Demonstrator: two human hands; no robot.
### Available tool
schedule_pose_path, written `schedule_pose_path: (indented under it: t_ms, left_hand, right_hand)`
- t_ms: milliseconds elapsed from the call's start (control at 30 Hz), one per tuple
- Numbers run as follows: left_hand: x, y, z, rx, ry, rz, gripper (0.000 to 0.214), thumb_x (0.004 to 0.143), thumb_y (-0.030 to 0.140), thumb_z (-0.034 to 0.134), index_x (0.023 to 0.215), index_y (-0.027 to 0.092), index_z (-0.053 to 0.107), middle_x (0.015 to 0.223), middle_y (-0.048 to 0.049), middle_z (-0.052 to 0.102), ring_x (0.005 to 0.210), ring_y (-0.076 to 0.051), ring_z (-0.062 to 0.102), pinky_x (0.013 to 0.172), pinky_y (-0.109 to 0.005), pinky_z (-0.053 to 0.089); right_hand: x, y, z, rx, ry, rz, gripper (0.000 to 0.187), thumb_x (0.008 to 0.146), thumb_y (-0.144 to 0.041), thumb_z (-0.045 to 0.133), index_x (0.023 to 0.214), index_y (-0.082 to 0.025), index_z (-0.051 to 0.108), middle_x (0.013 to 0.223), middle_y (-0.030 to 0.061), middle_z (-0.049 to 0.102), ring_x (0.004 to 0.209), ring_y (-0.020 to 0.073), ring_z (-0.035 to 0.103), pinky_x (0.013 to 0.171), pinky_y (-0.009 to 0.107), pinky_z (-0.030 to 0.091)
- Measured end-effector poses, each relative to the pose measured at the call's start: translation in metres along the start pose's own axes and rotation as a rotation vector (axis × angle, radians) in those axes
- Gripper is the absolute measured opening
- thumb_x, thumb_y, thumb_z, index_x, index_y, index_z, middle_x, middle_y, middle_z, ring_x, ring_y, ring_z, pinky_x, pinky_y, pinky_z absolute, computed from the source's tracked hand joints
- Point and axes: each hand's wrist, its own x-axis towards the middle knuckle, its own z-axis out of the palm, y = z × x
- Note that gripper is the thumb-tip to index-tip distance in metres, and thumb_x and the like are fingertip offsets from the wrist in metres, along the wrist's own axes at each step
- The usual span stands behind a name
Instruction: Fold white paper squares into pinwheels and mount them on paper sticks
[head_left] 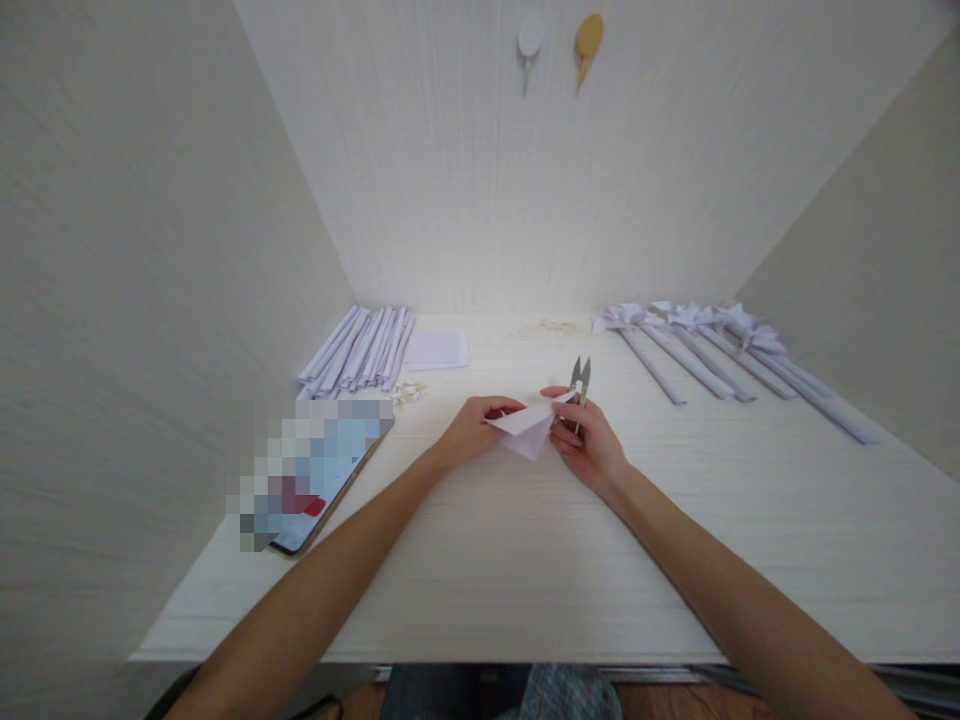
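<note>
A folded piece of white paper (529, 430) is held above the middle of the table, with one pointed flap hanging down. My left hand (474, 428) grips its left side, fingers closed and partly hidden behind it. At the paper's upper right corner, my right hand (589, 445) pinches the edge. Small thread snips (581, 375) also sit in my right hand, blades pointing up and away from me. Whether the snips touch the paper, I cannot tell.
Rolled paper sticks (364, 350) lie at the back left beside stacked paper squares (437, 350). Small pale pieces (409, 393) are nearby, others (555, 327) farther back. A phone (330, 480) rests at left. Paper pinwheel-like shapes on sticks (690, 350) lie at right. Walls enclose three sides.
</note>
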Motion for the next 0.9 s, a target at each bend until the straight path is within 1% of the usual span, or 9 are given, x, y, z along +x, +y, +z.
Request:
schedule_pose_path:
  t_ms: [67, 133, 233, 333, 433, 567, 733, 833, 900]
  left_hand:
    - [0.0006, -0.0015, -0.0009, -0.004, 0.037, -0.005, 0.023, 0.066, 0.022, 0.056, 0.085, 0.013, 0.066, 0.084, -0.0049, 0.067, 0.074, -0.014, 0.057, 0.069, -0.027, 0.044]
    - [0.0006, -0.0029, -0.0014, 0.001, 0.079, -0.049, 0.024, 0.067, 0.027, 0.056, 0.082, 0.012, 0.066, 0.08, -0.0049, 0.068, 0.07, -0.014, 0.058, 0.065, -0.027, 0.045]
    - [-0.0001, -0.0032, -0.0008, -0.015, 0.129, -0.125, 0.031, 0.067, 0.036, 0.058, 0.081, 0.01, 0.065, 0.076, -0.0058, 0.067, 0.064, -0.014, 0.057, 0.059, -0.026, 0.044]
    - [-0.0008, -0.0011, 0.0003, -0.076, 0.178, -0.176, 0.029, 0.065, 0.033, 0.061, 0.081, 0.009, 0.064, 0.077, -0.0067, 0.068, 0.064, -0.014, 0.057, 0.058, -0.026, 0.045]
    - [-0.001, 0.0013, 0.0004, -0.153, 0.216, -0.223, 0.027, 0.064, 0.03, 0.062, 0.081, 0.009, 0.064, 0.079, -0.0075, 0.068, 0.065, -0.014, 0.058, 0.06, -0.027, 0.046]
    - [-0.0013, 0.0021, -0.0011, -0.23, 0.215, -0.244, 0.031, 0.064, 0.033, 0.064, 0.081, 0.008, 0.063, 0.078, -0.008, 0.067, 0.064, -0.014, 0.058, 0.06, -0.027, 0.046]
    - [-0.0034, 0.0041, -0.0025, -0.289, 0.171, -0.232, 0.036, 0.059, 0.04, 0.066, 0.077, 0.008, 0.063, 0.07, -0.0053, 0.066, 0.061, -0.013, 0.056, 0.057, -0.025, 0.043]
    - [-0.0042, 0.0052, -0.0029, -0.304, 0.158, -0.238, 0.038, 0.056, 0.044, 0.067, 0.069, 0.009, 0.062, 0.062, -0.0031, 0.062, 0.055, -0.011, 0.052, 0.053, -0.023, 0.039]
    - [-0.0041, 0.0045, -0.0031, -0.317, 0.149, -0.241, 0.039, 0.055, 0.046, 0.067, 0.067, 0.009, 0.062, 0.06, -0.0024, 0.061, 0.053, -0.01, 0.05, 0.051, -0.023, 0.037]
  right_hand:
    - [-0.0006, 0.0004, 0.0005, -0.02, -0.005, -0.033, 0.017, 0.056, -0.017, 0.062, 0.073, -0.017, 0.058, 0.037, -0.0121, 0.029, 0.029, -0.0006, 0.016, 0.03, 0.014, 0.009]
    - [-0.0009, 0.0006, 0.0015, -0.041, 0.0, -0.055, 0.015, 0.057, -0.019, 0.064, 0.07, -0.017, 0.056, 0.039, -0.0119, 0.029, 0.03, -0.0009, 0.016, 0.03, 0.014, 0.009]
    - [-0.001, 0.001, 0.0033, -0.075, 0.027, -0.064, 0.017, 0.056, -0.021, 0.067, 0.067, -0.017, 0.054, 0.04, -0.012, 0.028, 0.031, -0.0008, 0.018, 0.03, 0.014, 0.009]
    - [-0.0007, 0.0024, 0.0039, -0.107, 0.053, -0.058, 0.02, 0.052, -0.015, 0.066, 0.068, -0.017, 0.055, 0.041, -0.0118, 0.03, 0.031, -0.0007, 0.018, 0.03, 0.015, 0.009]
    - [0.0004, 0.0044, 0.0027, -0.114, 0.078, -0.061, 0.016, 0.051, -0.012, 0.063, 0.059, -0.017, 0.05, 0.039, -0.0115, 0.03, 0.031, -0.0007, 0.019, 0.031, 0.015, 0.009]
    - [0.0025, 0.0065, 0.0007, -0.113, 0.102, -0.089, 0.024, 0.054, -0.017, 0.065, 0.05, -0.017, 0.041, 0.037, -0.0109, 0.029, 0.03, -0.0006, 0.02, 0.03, 0.015, 0.009]
    - [0.0041, 0.0048, 0.0009, -0.085, 0.156, -0.095, 0.036, 0.054, -0.031, 0.073, 0.049, -0.018, 0.04, 0.034, -0.0115, 0.028, 0.028, -0.0005, 0.018, 0.028, 0.015, 0.01]
    - [0.0044, 0.0027, 0.0011, -0.051, 0.179, -0.067, 0.038, 0.05, -0.034, 0.076, 0.051, -0.018, 0.041, 0.033, -0.0121, 0.028, 0.028, -0.0006, 0.018, 0.026, 0.014, 0.01]
    - [0.0044, 0.002, 0.0008, -0.028, 0.178, -0.052, 0.037, 0.051, -0.034, 0.075, 0.052, -0.017, 0.043, 0.033, -0.0121, 0.029, 0.028, -0.001, 0.017, 0.026, 0.014, 0.009]
